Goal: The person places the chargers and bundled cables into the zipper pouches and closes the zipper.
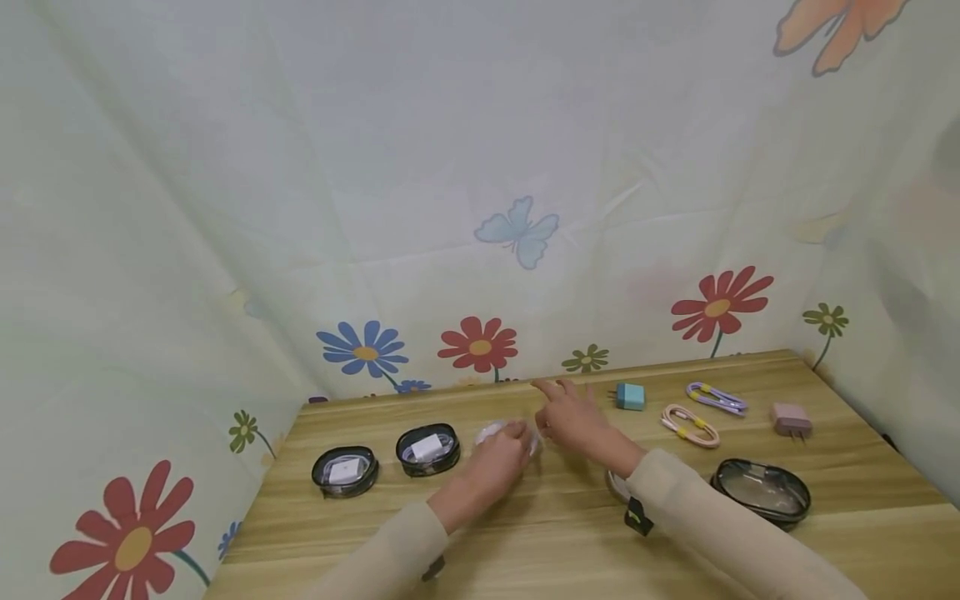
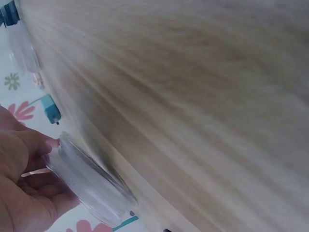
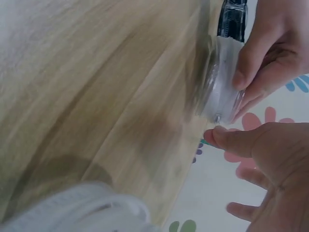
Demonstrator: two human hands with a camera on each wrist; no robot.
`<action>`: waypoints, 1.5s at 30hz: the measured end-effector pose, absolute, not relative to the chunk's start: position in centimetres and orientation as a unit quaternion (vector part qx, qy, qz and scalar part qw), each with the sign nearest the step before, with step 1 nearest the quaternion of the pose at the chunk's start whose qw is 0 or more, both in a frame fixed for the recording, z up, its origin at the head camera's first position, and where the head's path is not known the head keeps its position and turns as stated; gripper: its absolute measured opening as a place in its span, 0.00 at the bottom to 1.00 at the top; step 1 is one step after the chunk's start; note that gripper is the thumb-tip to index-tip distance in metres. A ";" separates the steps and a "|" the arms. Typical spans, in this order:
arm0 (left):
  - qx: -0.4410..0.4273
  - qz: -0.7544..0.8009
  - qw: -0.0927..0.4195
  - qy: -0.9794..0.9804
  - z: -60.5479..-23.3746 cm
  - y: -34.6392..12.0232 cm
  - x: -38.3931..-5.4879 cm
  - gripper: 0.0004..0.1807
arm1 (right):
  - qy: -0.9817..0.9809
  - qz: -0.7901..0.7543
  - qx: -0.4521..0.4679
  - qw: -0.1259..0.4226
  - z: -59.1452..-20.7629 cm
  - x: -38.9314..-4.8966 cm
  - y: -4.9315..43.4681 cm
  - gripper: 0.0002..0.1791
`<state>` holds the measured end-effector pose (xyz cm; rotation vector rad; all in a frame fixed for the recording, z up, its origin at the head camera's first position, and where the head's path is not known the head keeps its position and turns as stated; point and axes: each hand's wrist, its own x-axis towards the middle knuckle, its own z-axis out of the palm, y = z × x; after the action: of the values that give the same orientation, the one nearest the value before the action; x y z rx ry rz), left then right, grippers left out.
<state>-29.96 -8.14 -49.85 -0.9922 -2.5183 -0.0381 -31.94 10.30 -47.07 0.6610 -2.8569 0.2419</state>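
Note:
A small clear zippered case (image 3: 219,79) with a whitish edge stands just over the table, between my two hands. My left hand (image 1: 491,458) grips it from the left, thumb on one face and fingers behind. At the case's near end in the right wrist view, my right hand (image 3: 275,164) pinches the small zipper pull with thumb and index finger. Its other fingers spread away from the case. In the left wrist view the case (image 2: 91,181) looks see-through; whether anything lies inside cannot be told.
Two black-rimmed cases (image 1: 345,472) (image 1: 428,450) with white chargers lie left. Rightward are a teal charger (image 1: 630,397), a purple cable (image 1: 716,399), a peach cable (image 1: 690,426), a pink charger (image 1: 791,419) and a black-rimmed case (image 1: 761,492). A white coiled cable (image 3: 106,210) lies beneath my right forearm.

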 end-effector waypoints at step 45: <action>-0.280 -0.130 0.078 -0.948 -48.2 -10.2 -30.0 0.14 | -0.962 0.095 0.241 0.084 -46.7 -30.6 12.1 0.03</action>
<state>-30.00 -10.21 -48.20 -0.8390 -2.8391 -0.3908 -30.59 12.08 -46.69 0.7188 -2.8712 0.2825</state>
